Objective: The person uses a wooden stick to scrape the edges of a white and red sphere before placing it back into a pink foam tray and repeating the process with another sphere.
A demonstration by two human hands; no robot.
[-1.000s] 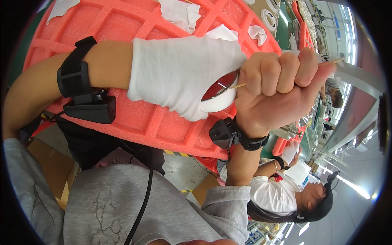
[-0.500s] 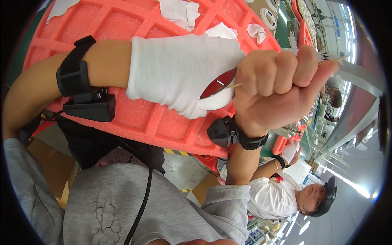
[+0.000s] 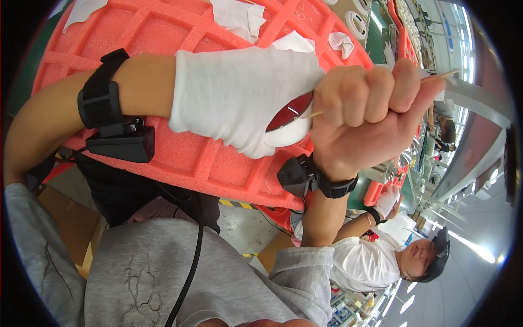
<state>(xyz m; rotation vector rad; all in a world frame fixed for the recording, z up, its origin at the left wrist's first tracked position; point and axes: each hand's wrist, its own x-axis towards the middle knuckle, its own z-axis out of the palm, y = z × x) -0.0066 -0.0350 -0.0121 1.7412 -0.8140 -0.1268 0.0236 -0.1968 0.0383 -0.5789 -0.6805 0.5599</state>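
Observation:
My left hand [image 3: 245, 95], in a white cloth glove, is closed around a round white piece with a glossy dark red face [image 3: 291, 113]. The glove hides much of that piece. Beside it on the right, my bare right hand [image 3: 370, 111] grips a thin wooden stick [image 3: 313, 114]. One end of the stick comes out at the heel of the fist and meets the edge of the red face. Its other end sticks out past my thumb and index finger. Both hands are above a red foam tray [image 3: 147, 32] with square compartments.
White cloths [image 3: 237, 19] lie on the tray's far side. Beyond its corner are white ring-shaped parts [image 3: 357, 24] on a green bench. A co-worker in a white shirt [image 3: 365, 264] is at the right, with a gloved hand near another red tray. A black cable [image 3: 188, 267] hangs down my front.
My right thumb and the stick's outer end have shifted slightly left and up. The left hand and the round piece stay almost in place.

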